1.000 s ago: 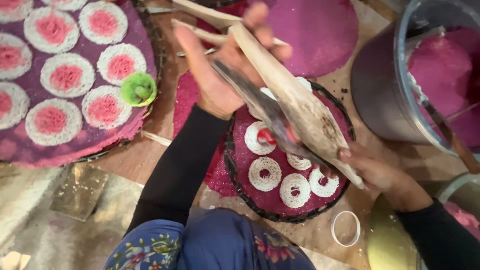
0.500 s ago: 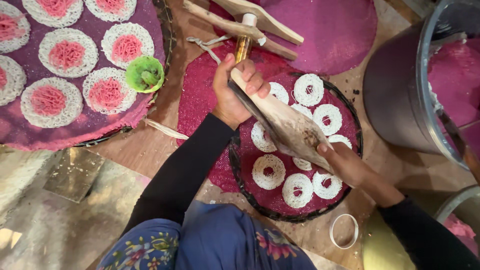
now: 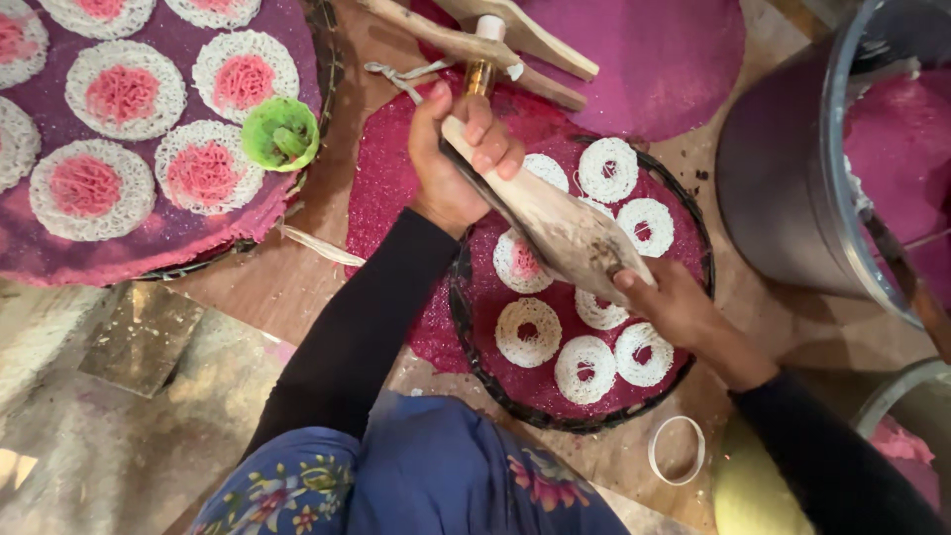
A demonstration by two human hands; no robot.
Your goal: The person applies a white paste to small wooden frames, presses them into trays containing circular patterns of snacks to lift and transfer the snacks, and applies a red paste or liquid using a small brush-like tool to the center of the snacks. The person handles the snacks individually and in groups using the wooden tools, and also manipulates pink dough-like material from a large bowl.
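Note:
My left hand [image 3: 458, 159] grips the upper end of a long wooden press handle [image 3: 555, 223]. My right hand [image 3: 674, 302] holds its lower, broader end. The handle lies slanted over a round woven tray [image 3: 684, 381] lined with a pink mat. On that mat sit several white noodle rings [image 3: 527, 332], one of them with a pink centre under the handle. A second wooden press [image 3: 495, 40] with a brass cylinder lies beyond my left hand.
A larger tray [image 3: 198, 243] at left carries several white rings with pink centres and a small green cup [image 3: 281, 134]. A big metal pot [image 3: 792, 188] of pink dough stands at right. A loose white ring mould [image 3: 677, 451] lies on the wooden floor.
Both hands have lowered the wooden handle from up near the camera down over the small tray. More white rings on that tray have come into sight.

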